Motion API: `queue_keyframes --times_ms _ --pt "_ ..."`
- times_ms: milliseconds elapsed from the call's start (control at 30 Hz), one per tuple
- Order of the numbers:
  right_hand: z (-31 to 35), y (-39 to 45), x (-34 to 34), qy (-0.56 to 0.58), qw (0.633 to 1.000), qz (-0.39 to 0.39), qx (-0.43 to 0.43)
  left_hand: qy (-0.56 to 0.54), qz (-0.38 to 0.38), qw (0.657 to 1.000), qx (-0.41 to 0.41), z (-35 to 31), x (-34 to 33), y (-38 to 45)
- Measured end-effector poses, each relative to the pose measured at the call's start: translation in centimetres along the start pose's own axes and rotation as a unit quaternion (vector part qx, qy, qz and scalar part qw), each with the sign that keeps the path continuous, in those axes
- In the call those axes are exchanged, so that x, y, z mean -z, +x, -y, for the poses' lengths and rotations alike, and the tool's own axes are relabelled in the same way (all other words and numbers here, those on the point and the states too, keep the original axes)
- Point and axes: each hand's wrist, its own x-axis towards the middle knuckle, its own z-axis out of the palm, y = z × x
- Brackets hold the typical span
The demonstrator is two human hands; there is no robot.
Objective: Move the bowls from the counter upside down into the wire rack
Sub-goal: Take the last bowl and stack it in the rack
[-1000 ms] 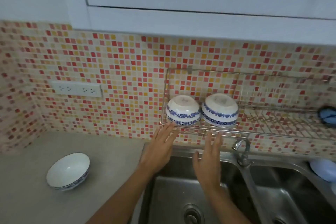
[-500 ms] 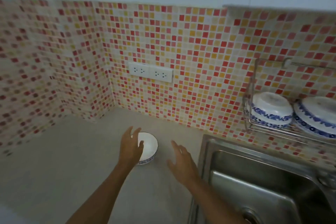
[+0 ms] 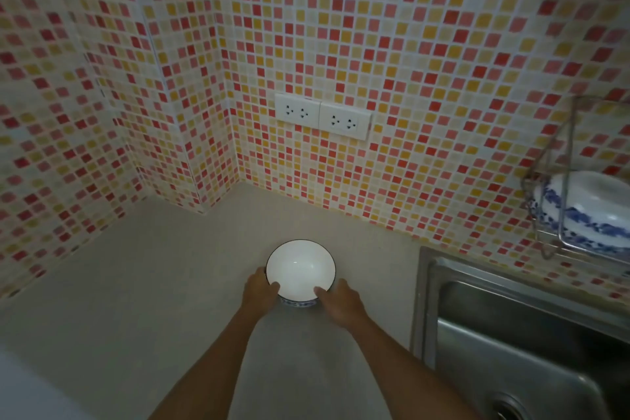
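Note:
A white bowl (image 3: pixel 300 269) with a dark rim and blue pattern stands upright on the grey counter (image 3: pixel 136 300). My left hand (image 3: pixel 259 290) grips its left near side, thumb over the rim. My right hand (image 3: pixel 341 300) holds its right near side, thumb on the rim too. At the right edge, the wire rack (image 3: pixel 559 187) hangs on the tiled wall. Inside it one blue-and-white bowl (image 3: pixel 593 211) lies upside down, cut off by the frame.
A steel sink (image 3: pixel 511 334) lies to the right of the counter, below the rack. A double wall socket (image 3: pixel 322 116) sits on the mosaic tiles behind the bowl. The tiled walls meet in a corner at the back left.
My view swung left from the rack to the counter. Both hands dropped from the rack, reached the counter bowl and closed on its two sides.

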Motion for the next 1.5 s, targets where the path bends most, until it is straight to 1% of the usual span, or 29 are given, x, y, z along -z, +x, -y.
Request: queue_keyframes --times_ms 67,133,200,267,433,567,667,800,900,1000,1067,1167,1300,1367,1467,1500 --pt "-0.3 0.8 -0.8 0.021 1.0 0.003 -0.014 -0.051 0.016 0.998 0.014 -0.2 -0.2 -0.5" --pt "-0.6 1.5 -1.5 0.075 0.997 0.017 -0.031 -0.097 0.024 0.995 0.028 -0.4 -0.3 -0.8" --pt "-0.4 1.4 -1.8 0.128 0.99 0.046 -0.045 -0.12 0.014 0.992 0.04 -0.4 -0.6 -0.6" --pt "-0.3 1.0 -1.6 0.163 0.984 0.047 -0.05 -0.14 0.015 0.989 0.053 -0.4 -1.0 -0.4" --pt "-1.7 0.2 -0.4 0.201 0.978 0.043 -0.037 -0.233 0.046 0.968 0.083 -1.3 -1.8 -2.2" --pt "-3.1 -1.2 1.8 0.218 0.975 0.027 -0.014 -0.304 0.063 0.947 0.082 -3.7 -2.3 -4.4" --pt "-4.0 -3.2 4.2 0.224 0.974 0.007 0.022 -0.338 0.082 0.936 0.06 -6.4 -3.1 -6.2" --pt "-5.4 -6.3 8.7 0.245 0.966 -0.044 0.067 -0.344 0.115 0.931 -0.041 -11.1 -4.7 -9.4" --pt "-6.3 -9.5 13.0 0.281 0.952 -0.075 0.097 -0.361 0.126 0.919 -0.095 -14.9 -6.0 -12.2" --pt "-7.3 -13.0 18.0 0.288 0.939 -0.1 0.16 -0.388 0.135 0.904 -0.115 -18.4 -7.0 -14.6" --pt "-8.3 -14.8 21.5 0.263 0.934 -0.141 0.196 -0.394 0.136 0.9 -0.133 -20.5 -7.5 -16.0" --pt "-10.5 -17.0 26.6 0.179 0.92 -0.265 0.227 -0.393 0.136 0.893 -0.171 -23.4 -8.4 -17.8" --pt "-14.2 -18.5 32.0 0.113 0.868 -0.419 0.241 -0.377 0.13 0.896 -0.196 -26.7 -10.3 -20.0" --pt "-16.6 -17.9 34.2 0.061 0.85 -0.464 0.242 -0.367 0.134 0.896 -0.214 -28.3 -11.4 -21.1" --pt "-20.5 -16.3 36.5 -0.044 0.832 -0.501 0.233 -0.358 0.129 0.895 -0.23 -30.4 -13.2 -22.7" --pt "-21.7 -15.9 37.0 -0.09 0.821 -0.515 0.231 -0.355 0.125 0.894 -0.241 -31.1 -13.8 -23.2"
